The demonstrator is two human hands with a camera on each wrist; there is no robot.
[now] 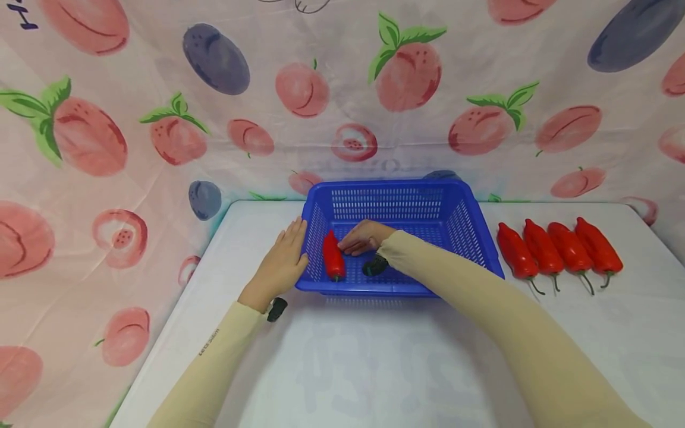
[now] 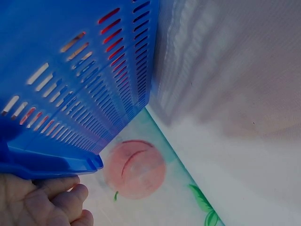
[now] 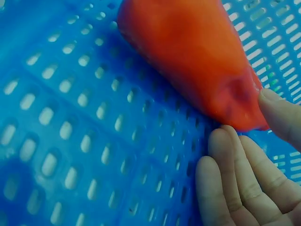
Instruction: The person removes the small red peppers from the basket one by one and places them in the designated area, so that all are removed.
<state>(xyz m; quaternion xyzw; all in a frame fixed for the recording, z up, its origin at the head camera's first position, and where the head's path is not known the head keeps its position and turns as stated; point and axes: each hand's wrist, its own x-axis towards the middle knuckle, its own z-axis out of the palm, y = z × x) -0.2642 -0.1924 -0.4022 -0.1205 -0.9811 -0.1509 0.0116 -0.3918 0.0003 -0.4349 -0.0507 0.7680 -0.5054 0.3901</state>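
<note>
A blue plastic basket (image 1: 407, 288) with slotted walls stands on the white table. Inside, at its left end, lies one red pepper (image 1: 334, 258), its narrow tip toward the back. My right hand (image 1: 366, 236) reaches into the basket from the right. In the right wrist view, the thumb (image 3: 282, 113) and fingertips (image 3: 221, 141) are right at the tip of that pepper, with the fingers fairly straight. My left hand (image 1: 280, 258) lies along the outside of the basket's left rim, fingers extended. The left wrist view shows its fingers (image 2: 61, 200) against the rim.
To the right of the basket, several red peppers (image 1: 571, 246) lie side by side in a row, stems toward me. A fruit-patterned cloth (image 1: 342, 89) hangs behind the table (image 1: 364, 362) and along its left side.
</note>
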